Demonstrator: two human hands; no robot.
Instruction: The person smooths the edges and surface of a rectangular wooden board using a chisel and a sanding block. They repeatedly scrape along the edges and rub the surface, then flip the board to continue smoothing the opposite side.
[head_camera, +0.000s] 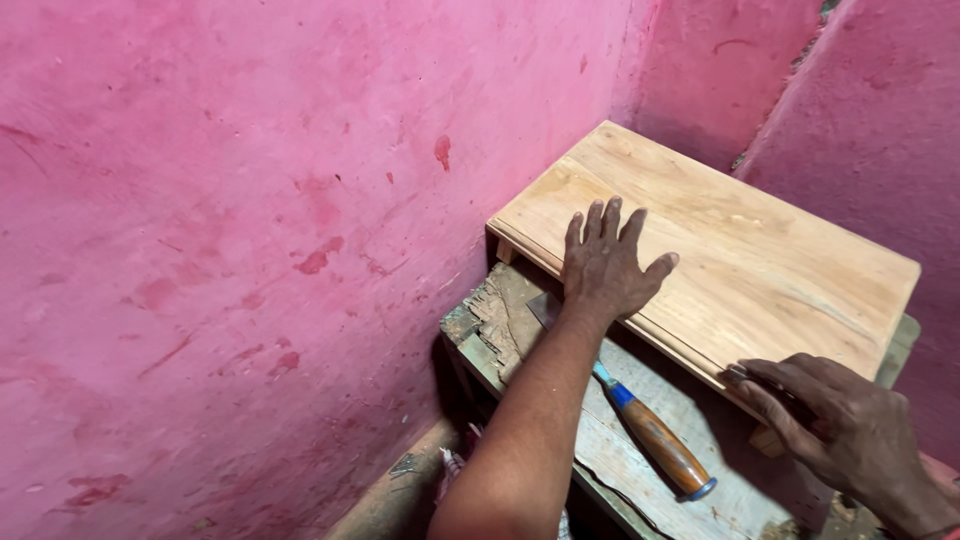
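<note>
Pink plaster walls (220, 220) enclose a worn counter (500, 320) bearing a pale wooden panel (740, 250). Left hand (605, 265) lies open, flat on it. Right hand (840, 420) grips its near edge beside a wooden-handled chisel (650, 435).

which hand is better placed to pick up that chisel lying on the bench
Left, probably. The left hand lies flat on the wooden panel with the chisel just under its wrist; the right hand grips the panel's near edge.

Single head-worn view, looking steeply down, close over wooden board (720, 240), pink wall (220, 250) left
</note>
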